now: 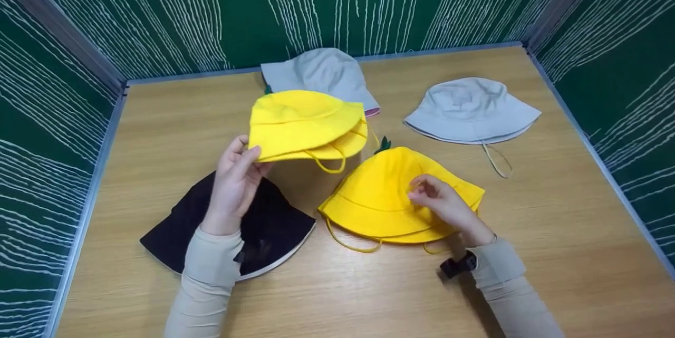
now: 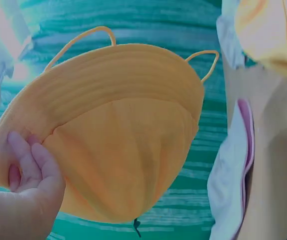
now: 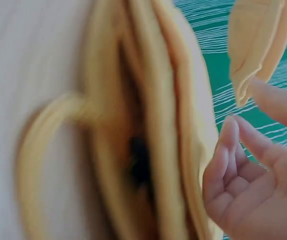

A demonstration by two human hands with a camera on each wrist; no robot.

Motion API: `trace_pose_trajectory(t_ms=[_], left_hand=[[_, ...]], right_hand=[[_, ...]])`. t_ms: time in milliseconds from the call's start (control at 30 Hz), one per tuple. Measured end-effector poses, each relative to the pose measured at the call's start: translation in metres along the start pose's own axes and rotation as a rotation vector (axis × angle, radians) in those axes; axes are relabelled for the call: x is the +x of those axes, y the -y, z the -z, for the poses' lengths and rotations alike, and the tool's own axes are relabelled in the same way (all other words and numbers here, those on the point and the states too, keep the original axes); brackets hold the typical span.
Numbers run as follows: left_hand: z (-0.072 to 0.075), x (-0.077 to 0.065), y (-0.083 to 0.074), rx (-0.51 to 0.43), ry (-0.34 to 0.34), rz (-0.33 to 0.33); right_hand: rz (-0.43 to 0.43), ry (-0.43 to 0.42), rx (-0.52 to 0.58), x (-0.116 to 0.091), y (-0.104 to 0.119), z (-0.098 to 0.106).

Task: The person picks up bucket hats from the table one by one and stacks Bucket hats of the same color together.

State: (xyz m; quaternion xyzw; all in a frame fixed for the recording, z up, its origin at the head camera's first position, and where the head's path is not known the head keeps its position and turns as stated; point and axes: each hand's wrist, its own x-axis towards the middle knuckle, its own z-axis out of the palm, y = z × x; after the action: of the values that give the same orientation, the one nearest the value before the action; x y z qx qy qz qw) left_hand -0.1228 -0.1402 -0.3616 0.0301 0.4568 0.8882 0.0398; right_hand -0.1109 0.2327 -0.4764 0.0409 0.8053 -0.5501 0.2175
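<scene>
My left hand pinches the brim of a yellow bucket hat, raised above the table with its chin cord dangling. In the left wrist view this hat shows stitched brim rows, a cord and a small dark green stem. A second yellow bucket hat, with green leaves on top, sits on the table. Over its right side hovers my right hand, fingers loosely bent and nothing between them. The right wrist view shows that hand beside the yellow brim.
Beneath my left forearm lies a black hat with a pale edge. A light grey hat with pink lining is behind the raised hat. Another grey hat with a cord sits at the right. Green white-streaked panels enclose the wooden table.
</scene>
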Motion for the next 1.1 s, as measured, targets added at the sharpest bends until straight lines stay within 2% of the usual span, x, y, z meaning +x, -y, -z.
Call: trace_pose_trajectory(t_ms=[100, 200, 267, 333, 433, 533, 633, 700, 833, 900, 1000, 1100], left_hand=[[-0.007, -0.006, 0.005, 0.019, 0.048, 0.047], [-0.013, -0.011, 0.011, 0.058, 0.088, 0.09], [-0.017, -0.013, 0.015, 0.089, 0.105, 0.121], [-0.02, -0.016, 0.017, 0.114, 0.123, 0.154], [-0.023, -0.019, 0.021, 0.134, 0.164, 0.202], [-0.023, -0.022, 0.024, 0.155, 0.22, 0.241], [-0.02, -0.022, 0.027, 0.175, 0.268, 0.265], [-0.018, -0.022, 0.028, 0.19, 0.294, 0.284], [-0.013, -0.02, 0.031, 0.236, 0.343, 0.318], [-0.009, -0.019, 0.034, 0.276, 0.343, 0.335], [0.0, -0.015, 0.039, 0.348, 0.314, 0.367], [0.011, -0.011, 0.047, 0.453, 0.27, 0.417]], right_hand=[[0.038, 0.04, 0.327, 0.003, 0.009, 0.002], [0.061, 0.146, 0.657, 0.005, 0.018, 0.002], [0.036, 0.219, 0.815, 0.006, 0.022, 0.002], [-0.008, 0.259, 0.909, 0.007, 0.026, 0.002], [-0.073, 0.254, 0.994, 0.01, 0.027, 0.0], [-0.11, 0.211, 1.097, 0.011, 0.025, -0.001], [-0.124, 0.205, 1.207, 0.012, 0.021, 0.001], [-0.121, 0.202, 1.24, 0.013, 0.019, 0.001], [-0.097, 0.169, 1.211, 0.014, 0.016, 0.002], [-0.083, 0.145, 1.181, 0.013, 0.016, 0.002], [-0.063, 0.111, 1.175, 0.012, 0.016, 0.002], [-0.005, 0.073, 1.123, 0.008, 0.019, 0.003]])
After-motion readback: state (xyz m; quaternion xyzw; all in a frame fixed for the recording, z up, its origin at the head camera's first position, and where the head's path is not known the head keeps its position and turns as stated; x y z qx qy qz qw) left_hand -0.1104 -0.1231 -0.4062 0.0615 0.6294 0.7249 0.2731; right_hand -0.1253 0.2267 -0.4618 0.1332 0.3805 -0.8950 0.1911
